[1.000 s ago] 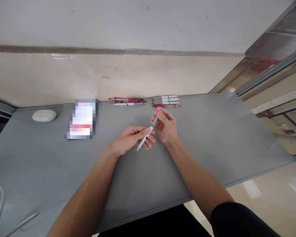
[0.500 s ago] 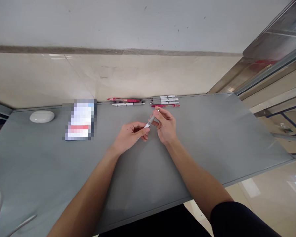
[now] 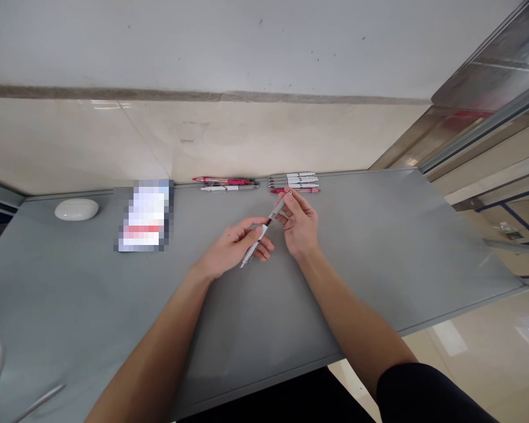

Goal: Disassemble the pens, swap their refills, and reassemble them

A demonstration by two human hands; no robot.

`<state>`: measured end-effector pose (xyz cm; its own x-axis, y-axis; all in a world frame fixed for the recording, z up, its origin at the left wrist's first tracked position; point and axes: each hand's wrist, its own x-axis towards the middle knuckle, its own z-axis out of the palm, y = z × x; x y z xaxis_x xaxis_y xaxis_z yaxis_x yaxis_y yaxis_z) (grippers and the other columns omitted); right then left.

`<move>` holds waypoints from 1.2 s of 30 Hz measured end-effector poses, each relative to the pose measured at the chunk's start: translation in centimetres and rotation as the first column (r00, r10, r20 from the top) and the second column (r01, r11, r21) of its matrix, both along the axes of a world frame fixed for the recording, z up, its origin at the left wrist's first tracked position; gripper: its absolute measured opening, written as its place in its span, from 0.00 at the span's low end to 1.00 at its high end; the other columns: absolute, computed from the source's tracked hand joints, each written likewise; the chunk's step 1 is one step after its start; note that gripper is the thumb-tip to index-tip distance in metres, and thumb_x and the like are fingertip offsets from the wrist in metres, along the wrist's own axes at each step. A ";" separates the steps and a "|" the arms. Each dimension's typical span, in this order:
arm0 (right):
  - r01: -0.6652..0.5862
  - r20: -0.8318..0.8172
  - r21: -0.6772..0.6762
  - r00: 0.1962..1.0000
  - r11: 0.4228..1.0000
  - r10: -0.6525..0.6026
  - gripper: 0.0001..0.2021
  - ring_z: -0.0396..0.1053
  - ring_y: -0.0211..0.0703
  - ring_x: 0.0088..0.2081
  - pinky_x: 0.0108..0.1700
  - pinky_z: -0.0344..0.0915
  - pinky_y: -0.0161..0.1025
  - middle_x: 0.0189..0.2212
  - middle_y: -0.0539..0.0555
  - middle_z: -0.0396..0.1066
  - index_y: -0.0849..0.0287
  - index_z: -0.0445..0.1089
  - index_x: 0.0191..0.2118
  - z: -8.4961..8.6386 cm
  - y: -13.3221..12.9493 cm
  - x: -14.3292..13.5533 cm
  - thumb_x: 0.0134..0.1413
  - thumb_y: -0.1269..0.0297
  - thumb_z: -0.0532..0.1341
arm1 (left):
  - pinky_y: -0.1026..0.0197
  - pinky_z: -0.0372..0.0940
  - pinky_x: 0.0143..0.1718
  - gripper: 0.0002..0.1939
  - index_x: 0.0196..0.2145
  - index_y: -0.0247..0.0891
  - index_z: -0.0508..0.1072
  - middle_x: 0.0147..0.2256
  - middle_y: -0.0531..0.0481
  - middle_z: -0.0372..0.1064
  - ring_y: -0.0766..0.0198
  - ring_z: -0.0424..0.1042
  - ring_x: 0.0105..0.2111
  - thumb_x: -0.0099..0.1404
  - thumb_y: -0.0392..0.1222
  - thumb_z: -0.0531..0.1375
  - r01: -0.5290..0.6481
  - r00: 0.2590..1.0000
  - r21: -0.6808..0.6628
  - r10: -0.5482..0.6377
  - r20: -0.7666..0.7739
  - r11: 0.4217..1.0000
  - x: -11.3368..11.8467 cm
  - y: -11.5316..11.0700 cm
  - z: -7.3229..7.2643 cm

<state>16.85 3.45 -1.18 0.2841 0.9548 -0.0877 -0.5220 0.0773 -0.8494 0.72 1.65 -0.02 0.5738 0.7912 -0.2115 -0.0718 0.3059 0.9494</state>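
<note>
My left hand [image 3: 235,247] pinches the white barrel of a pen [image 3: 250,249] between thumb and forefinger, its other fingers loosely curled. The pen slants up and to the right over the grey table. At its upper end my right hand [image 3: 300,226] grips the pen's grey front section [image 3: 277,209] by the tip. A dark stretch shows between the grey section and the white barrel, so the two stand slightly apart. Behind my hands, a red pen [image 3: 311,190] and several white-and-grey pens [image 3: 300,178] lie side by side.
Farther left, red pens [image 3: 223,180] and a white-and-grey pen [image 3: 229,188] lie by the wall. A blurred phone [image 3: 143,217] and a white oval case [image 3: 76,209] rest on the grey table [image 3: 370,247]. A pale cable [image 3: 39,402] is at the lower left.
The grey front section has moved up and right away from the white barrel, opening a dark gap. My right hand shifted slightly right; more of the barrel's lower end shows.
</note>
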 end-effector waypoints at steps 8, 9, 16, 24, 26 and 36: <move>0.020 -0.101 0.050 0.995 0.999 -0.015 0.12 0.71 0.32 0.34 0.35 0.72 0.32 0.39 0.47 0.73 0.49 0.74 0.40 0.3 0.3 0.7 0.47 0.58 0.67 | 0.55 0.72 0.36 0.15 0.45 0.38 0.70 0.37 0.49 0.70 0.64 0.73 0.31 0.64 0.49 0.60 -0.039 0.999 -0.002 0.039 0.017 0.999 -0.2 0.1 -0.1; 0.036 -0.110 0.053 0.993 0.998 -0.030 0.12 0.71 0.32 0.35 0.36 0.72 0.32 0.41 0.46 0.73 0.49 0.74 0.40 0.3 0.5 1.0 0.47 0.58 0.67 | 0.55 0.72 0.37 0.15 0.45 0.38 0.70 0.37 0.49 0.69 0.64 0.73 0.31 0.64 0.49 0.60 -0.038 0.999 -0.005 0.038 0.023 0.999 -0.2 0.1 -0.1; 0.108 -0.230 0.032 0.968 0.994 -0.098 0.10 0.72 0.30 0.37 0.41 0.72 0.32 0.43 0.43 0.73 0.46 0.72 0.40 0.2 1.5 3.1 0.50 0.56 0.64 | 0.52 0.70 0.43 0.15 0.44 0.38 0.71 0.36 0.49 0.71 0.62 0.75 0.34 0.63 0.49 0.61 -0.049 0.997 -0.051 0.051 0.054 0.997 -0.7 0.1 -0.1; -0.093 0.502 0.067 0.863 0.993 0.047 0.13 0.72 0.38 0.36 0.35 0.72 0.38 0.39 0.50 0.73 0.51 0.74 0.41 0.9 3.2 3.3 0.49 0.54 0.65 | 0.50 0.70 0.47 0.14 0.42 0.38 0.71 0.35 0.49 0.74 0.61 0.76 0.36 0.60 0.44 0.65 -0.176 0.954 -0.145 0.205 0.218 0.974 -1.4 0.7 0.1; -0.191 0.767 0.111 0.641 0.975 0.038 0.12 0.72 0.40 0.37 0.40 0.71 0.41 0.39 0.51 0.74 0.52 0.75 0.41 1.2 4.0 3.0 0.52 0.55 0.63 | 0.51 0.70 0.46 0.14 0.42 0.38 0.71 0.35 0.49 0.74 0.62 0.76 0.35 0.60 0.43 0.65 -0.196 0.943 -0.142 0.226 0.244 0.970 -1.6 0.8 0.1; -0.397 0.960 0.015 -0.252 0.918 -0.125 0.14 0.72 0.44 0.42 0.37 0.63 0.39 0.45 0.51 0.76 0.49 0.72 0.49 1.4 6.5 0.5 0.62 0.60 0.54 | 0.53 0.69 0.46 0.14 0.41 0.38 0.71 0.35 0.49 0.74 0.62 0.76 0.35 0.58 0.42 0.66 -0.242 0.925 -0.114 0.265 0.274 0.964 -3.1 1.3 0.5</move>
